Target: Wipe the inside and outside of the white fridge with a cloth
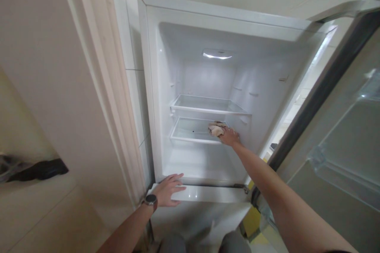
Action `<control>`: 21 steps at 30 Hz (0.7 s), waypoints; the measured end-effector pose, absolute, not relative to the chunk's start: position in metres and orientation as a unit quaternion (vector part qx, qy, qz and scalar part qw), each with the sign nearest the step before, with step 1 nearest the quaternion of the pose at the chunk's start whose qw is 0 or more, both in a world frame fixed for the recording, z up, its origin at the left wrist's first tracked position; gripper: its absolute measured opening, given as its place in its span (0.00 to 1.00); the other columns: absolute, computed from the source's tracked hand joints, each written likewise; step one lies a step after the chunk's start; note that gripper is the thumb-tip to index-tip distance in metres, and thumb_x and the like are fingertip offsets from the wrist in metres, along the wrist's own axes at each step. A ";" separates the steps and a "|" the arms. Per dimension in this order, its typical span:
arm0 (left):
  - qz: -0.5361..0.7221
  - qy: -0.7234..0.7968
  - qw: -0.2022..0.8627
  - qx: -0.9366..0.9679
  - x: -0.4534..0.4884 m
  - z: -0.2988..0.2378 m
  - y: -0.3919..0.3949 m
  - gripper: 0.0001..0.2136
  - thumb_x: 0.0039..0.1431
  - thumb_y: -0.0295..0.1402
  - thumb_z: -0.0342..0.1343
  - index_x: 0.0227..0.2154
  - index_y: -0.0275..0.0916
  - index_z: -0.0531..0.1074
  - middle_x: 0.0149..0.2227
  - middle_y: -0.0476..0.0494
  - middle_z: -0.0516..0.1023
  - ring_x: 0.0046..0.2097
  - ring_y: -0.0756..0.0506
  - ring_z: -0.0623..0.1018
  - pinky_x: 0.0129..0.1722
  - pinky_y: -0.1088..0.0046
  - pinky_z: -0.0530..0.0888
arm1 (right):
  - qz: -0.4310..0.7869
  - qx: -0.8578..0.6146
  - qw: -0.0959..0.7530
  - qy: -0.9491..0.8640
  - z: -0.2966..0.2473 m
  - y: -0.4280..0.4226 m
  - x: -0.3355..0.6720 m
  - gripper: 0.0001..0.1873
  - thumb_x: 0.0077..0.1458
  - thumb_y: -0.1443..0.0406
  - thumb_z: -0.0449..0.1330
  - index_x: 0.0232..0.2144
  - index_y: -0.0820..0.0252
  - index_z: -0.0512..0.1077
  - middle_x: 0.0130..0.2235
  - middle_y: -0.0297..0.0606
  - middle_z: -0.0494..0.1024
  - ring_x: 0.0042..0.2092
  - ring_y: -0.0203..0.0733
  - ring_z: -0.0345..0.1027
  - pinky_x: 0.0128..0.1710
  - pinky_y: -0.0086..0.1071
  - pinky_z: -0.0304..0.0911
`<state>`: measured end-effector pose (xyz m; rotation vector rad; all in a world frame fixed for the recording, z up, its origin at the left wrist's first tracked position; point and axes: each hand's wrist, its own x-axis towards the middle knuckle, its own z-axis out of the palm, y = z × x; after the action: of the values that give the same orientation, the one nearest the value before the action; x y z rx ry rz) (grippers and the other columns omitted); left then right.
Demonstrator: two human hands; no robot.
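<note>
- The right hand (230,136) reaches into the open refrigerator (150,99), its grip clamped on a crumpled, pale-and-brown cloth (216,129); some of the fingertips are hidden.
- The cloth is at the right part of the lower glass shelf (184,128); whether it presses on the glass cannot be told.
- A small dark speck (193,131) shows on that shelf, to the left of the cloth.
- The left hand (168,193) lies over the left end of the lower door's top edge (208,193), palm down, its grip loose with fingers spread apart, holding nothing.
- A round-faced wristwatch (151,200) is on the left wrist.
- The upper glass shelf (204,104) sits just above the cloth, with a lit lamp (218,54) in the ceiling of the compartment.
- The refrigerator door (335,138) stands swung out to the right, with a clear door bin (341,178) on its inner side.
</note>
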<state>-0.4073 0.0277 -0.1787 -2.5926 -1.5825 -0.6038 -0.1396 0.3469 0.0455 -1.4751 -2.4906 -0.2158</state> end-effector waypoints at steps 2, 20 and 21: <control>-0.195 -0.512 0.023 -0.836 -0.407 -0.179 0.028 0.28 0.56 0.52 0.65 0.59 0.49 0.78 0.54 0.42 0.82 0.71 0.32 0.65 0.69 0.50 0.60 | -0.077 -0.502 0.122 -0.853 0.044 0.347 -0.140 0.33 0.66 0.41 0.49 0.65 0.45 0.67 0.65 0.43 0.69 0.64 0.59 0.64 0.60 0.56 0.65; -0.201 -0.511 0.027 -0.835 -0.408 -0.179 0.027 0.29 0.54 0.51 0.67 0.58 0.50 0.78 0.53 0.42 0.82 0.71 0.33 0.65 0.71 0.52 0.58 | -0.092 -0.495 0.128 -0.855 0.042 0.348 -0.139 0.33 0.65 0.42 0.49 0.66 0.45 0.67 0.65 0.45 0.69 0.63 0.61 0.64 0.59 0.57 0.65; -0.202 -0.512 0.026 -0.835 -0.408 -0.179 0.027 0.29 0.54 0.51 0.67 0.58 0.50 0.78 0.53 0.42 0.82 0.71 0.33 0.65 0.71 0.52 0.58 | -0.090 -0.494 0.127 -0.855 0.042 0.348 -0.139 0.33 0.65 0.42 0.50 0.66 0.45 0.66 0.65 0.44 0.69 0.63 0.61 0.63 0.59 0.57 0.65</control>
<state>-0.4078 0.0271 -0.1788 -2.5804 -1.5824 -0.6232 -0.1394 0.3484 0.0415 -1.4379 -2.4889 -0.2613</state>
